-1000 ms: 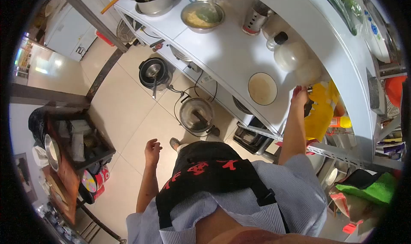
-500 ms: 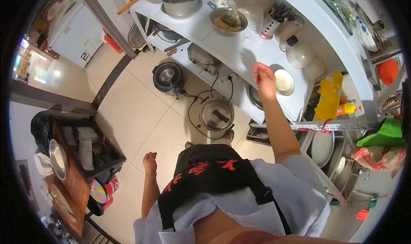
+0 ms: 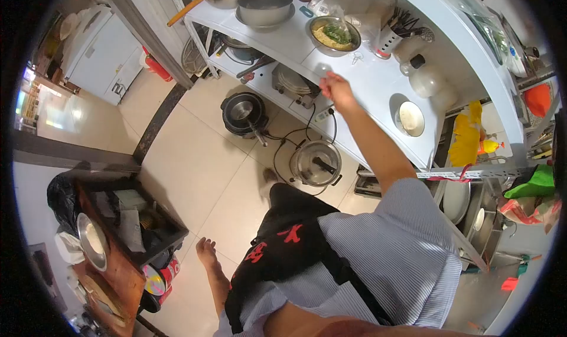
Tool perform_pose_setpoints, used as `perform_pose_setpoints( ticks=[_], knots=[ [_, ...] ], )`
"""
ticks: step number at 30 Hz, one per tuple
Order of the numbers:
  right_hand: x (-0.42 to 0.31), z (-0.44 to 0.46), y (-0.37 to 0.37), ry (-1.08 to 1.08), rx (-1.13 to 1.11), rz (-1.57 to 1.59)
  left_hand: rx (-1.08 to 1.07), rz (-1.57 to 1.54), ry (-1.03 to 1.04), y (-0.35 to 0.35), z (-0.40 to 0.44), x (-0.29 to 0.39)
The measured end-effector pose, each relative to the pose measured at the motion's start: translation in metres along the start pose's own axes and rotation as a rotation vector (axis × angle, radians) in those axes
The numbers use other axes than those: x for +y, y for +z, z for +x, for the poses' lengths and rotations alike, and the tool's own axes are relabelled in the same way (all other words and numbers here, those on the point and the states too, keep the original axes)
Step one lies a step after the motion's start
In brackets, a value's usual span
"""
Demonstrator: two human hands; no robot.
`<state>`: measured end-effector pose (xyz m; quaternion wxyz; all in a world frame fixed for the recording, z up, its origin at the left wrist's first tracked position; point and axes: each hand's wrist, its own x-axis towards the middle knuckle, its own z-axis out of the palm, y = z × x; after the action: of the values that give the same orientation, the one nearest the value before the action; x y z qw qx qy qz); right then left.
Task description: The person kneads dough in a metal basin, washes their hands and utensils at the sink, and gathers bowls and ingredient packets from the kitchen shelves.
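Observation:
My right hand is over the front edge of the white shelf, its fingers loosely bent and apart, with nothing visible in it. Beyond it stands a metal bowl of yellowish food topped with chopped greens. To the right of the hand, a small white bowl with pale contents sits on the same shelf. My left hand hangs low over the tiled floor, fingers apart, touching nothing.
A lidded pot and a black cooker with a small pan on top stand on the floor among cables. At the left are a black crate and a wooden board. A glass jar stands on the shelf.
My right hand has moved left, away from the small white bowl and toward the metal bowl. My left hand has dropped lower, its fingers now more spread. My body has turned and a foot has shifted.

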<state>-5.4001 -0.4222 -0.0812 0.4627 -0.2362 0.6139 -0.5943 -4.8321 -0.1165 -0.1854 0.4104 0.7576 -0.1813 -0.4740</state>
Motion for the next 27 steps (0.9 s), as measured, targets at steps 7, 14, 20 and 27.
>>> perform_pose_setpoints(
  ticks=[7, 14, 20, 27],
  knots=[
    [-0.009, 0.134, -0.006, 0.215, 0.308, 0.299, 0.009, -0.128, -0.074, 0.008, 0.075, 0.064],
    [0.000, 0.194, -0.013, 0.232, 0.257, 0.510, -0.091, -0.056, 0.115, 0.076, 0.126, 0.168],
    [0.000, 0.167, -0.005, 0.160, 0.299, 0.459, -0.251, 0.051, 0.117, 0.121, 0.180, 0.218],
    [-0.022, 0.055, 0.037, 0.041, 0.418, 0.431, -0.448, 0.168, 0.188, 0.199, 0.253, 0.312]
  ],
)
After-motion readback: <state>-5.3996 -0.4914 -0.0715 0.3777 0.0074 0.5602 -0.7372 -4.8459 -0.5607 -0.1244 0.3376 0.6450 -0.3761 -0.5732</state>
